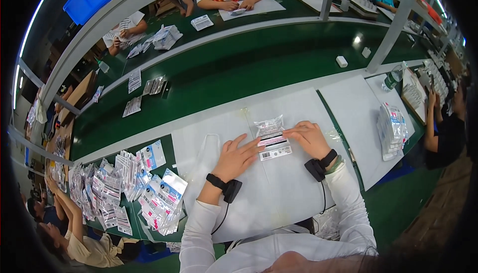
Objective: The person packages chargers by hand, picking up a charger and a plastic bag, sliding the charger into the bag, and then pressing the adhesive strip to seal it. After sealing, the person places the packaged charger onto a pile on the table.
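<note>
A clear plastic packet with a white, pink and black printed card (275, 152) lies on the white sheet (234, 213) in front of me. At its left edge, the fingertips of my left hand (238, 157) rest on or just beside it, fingers stretched and apart. My right hand (309, 139) reaches in from the other side with its fingers extended over the packet's right edge; its thumb side is partly hidden. Neither hand grips it. A black strap with a small black box (231, 191) sits on my left wrist, and a similar box (314, 170) on my right.
Heaped packets (164, 201) cover the table at left. A packet stack (392, 131) and a plastic bottle (392, 79) stand at right. Beyond a pale rail lies a green belt (234, 68) carrying several packets and a white adapter (341, 62). Other people work opposite and at both sides.
</note>
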Available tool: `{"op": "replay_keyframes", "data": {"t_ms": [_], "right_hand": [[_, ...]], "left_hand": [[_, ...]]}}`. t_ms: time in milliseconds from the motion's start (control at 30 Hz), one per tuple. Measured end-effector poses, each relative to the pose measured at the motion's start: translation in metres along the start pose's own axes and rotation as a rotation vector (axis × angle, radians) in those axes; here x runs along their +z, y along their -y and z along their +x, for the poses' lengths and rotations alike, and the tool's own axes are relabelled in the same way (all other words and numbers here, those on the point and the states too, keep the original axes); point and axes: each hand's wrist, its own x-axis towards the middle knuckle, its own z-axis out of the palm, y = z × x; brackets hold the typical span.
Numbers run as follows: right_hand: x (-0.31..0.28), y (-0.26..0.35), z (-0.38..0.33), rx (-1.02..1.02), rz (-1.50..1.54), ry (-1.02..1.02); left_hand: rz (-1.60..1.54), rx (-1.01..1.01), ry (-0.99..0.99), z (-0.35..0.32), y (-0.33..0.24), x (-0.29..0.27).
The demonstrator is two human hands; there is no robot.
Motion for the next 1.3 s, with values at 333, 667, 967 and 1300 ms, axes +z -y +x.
{"op": "replay_keyframes", "data": {"t_ms": [333, 667, 967, 1300], "right_hand": [[0.028, 0.061, -0.001, -0.121, -0.144, 0.063], [0.058, 0.068, -0.003, -0.211, -0.186, -0.071], [0.054, 0.063, -0.014, -0.273, -0.333, -0.025], [-0.056, -0.007, -0.251, 0.671, 0.328, -0.892]], "left_hand": [[-0.040, 0.091, -0.019, -0.004, 0.003, -0.002], [-0.153, -0.129, -0.234, 0.009, -0.015, 0.022], [-0.193, -0.112, -0.230, 0.011, -0.017, 0.021], [-0.125, -0.075, -0.214, 0.010, -0.017, 0.018]]}}
